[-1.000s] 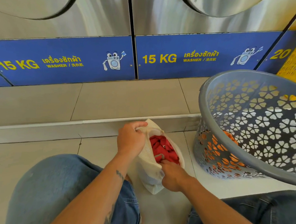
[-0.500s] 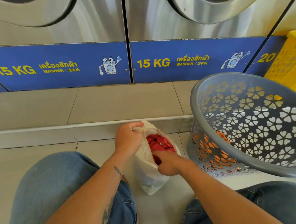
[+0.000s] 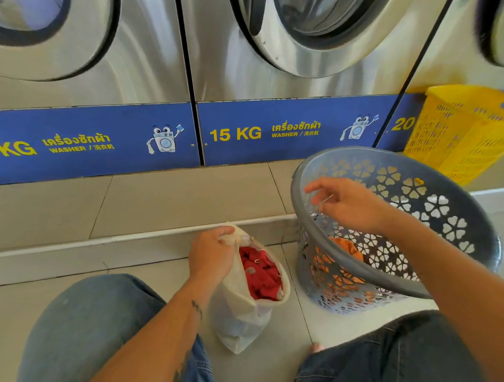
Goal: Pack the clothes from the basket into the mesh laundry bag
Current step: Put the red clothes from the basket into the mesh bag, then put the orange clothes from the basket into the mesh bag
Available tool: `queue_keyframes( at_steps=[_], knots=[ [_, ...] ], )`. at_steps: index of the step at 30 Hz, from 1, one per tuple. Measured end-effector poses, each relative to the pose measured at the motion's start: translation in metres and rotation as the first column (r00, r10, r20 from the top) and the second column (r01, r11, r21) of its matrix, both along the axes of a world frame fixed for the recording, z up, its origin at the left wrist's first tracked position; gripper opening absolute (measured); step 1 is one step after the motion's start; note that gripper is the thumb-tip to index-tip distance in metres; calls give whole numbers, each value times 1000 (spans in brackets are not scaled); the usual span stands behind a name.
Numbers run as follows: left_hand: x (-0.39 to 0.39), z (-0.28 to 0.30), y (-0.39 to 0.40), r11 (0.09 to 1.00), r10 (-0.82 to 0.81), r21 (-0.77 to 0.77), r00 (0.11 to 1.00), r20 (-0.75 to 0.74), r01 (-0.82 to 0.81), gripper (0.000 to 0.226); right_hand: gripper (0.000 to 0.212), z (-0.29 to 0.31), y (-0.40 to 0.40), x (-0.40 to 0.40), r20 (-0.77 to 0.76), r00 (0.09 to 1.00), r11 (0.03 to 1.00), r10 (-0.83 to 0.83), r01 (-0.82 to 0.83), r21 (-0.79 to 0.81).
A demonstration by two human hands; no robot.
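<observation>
A cream mesh laundry bag (image 3: pixel 242 316) stands on the floor between my knees, its mouth open. My left hand (image 3: pixel 209 254) grips the bag's top rim. A red garment (image 3: pixel 261 274) fills the bag. To the right a grey plastic basket (image 3: pixel 459 219) with flower-shaped holes tilts toward me. An orange garment (image 3: pixel 345 248) lies in its bottom. My right hand (image 3: pixel 346 203) hovers over the basket's opening with fingers spread and nothing in it.
Steel front-load washers (image 3: pixel 296 47) with blue base panels line the wall behind a raised tiled step (image 3: pixel 145 197). A yellow basket (image 3: pixel 464 132) stands at the back right. My jeans-clad knees (image 3: pixel 91 328) flank the bag on the tiled floor.
My right hand has left the bag's mouth and risen to the right over the grey basket. The left hand keeps its grip on the bag rim. The view has tilted upward.
</observation>
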State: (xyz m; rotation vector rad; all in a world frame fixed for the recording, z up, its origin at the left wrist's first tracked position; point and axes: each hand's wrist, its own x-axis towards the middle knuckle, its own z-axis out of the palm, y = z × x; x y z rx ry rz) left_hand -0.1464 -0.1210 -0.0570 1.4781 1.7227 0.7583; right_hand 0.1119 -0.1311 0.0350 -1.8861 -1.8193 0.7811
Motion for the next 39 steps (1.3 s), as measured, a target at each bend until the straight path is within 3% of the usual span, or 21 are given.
queue_keyframes(
  at_steps=[4, 8, 12, 16, 21, 26, 29, 31, 35, 39],
  knots=[
    [25, -1, 8, 999, 34, -10, 995, 90, -33, 49, 51, -29, 20, 35, 225, 974, 983, 9, 33, -181],
    [59, 6, 17, 997, 40, 58, 981, 192, -52, 48, 74, -59, 29, 56, 350, 930, 900, 115, 52, -433],
    [87, 15, 26, 991, 53, 111, 974, 221, -79, 46, 85, -93, 44, 76, 424, 879, 829, 216, 65, -556],
    [101, -6, 36, 1000, 16, 19, 987, 162, -19, 50, 83, -133, 63, 84, 504, 787, 770, 356, 58, -635],
    [113, -14, 44, 1000, -18, -23, 992, 121, 21, 51, 91, -198, 87, 100, 530, 686, 672, 499, 81, -736],
    [110, -25, 53, 996, -68, -51, 995, 73, 72, 44, 119, -259, 108, 109, 525, 718, 632, 457, 154, -760],
    [103, -24, 56, 995, -71, -66, 995, 76, 76, 42, 143, -375, 109, 151, 474, 737, 622, 481, 94, -777],
    [98, -27, 56, 990, -110, -84, 991, 79, 117, 44, 139, -423, 97, 158, 461, 737, 658, 494, 30, -753],
    [87, -36, 58, 980, -142, -135, 989, 27, 145, 57, 81, -336, 83, 104, 599, 637, 765, 485, 22, -644],
    [82, -36, 57, 978, -151, -146, 989, 5, 150, 60, 64, -306, 91, 110, 503, 663, 741, 554, -117, -661]
  ],
)
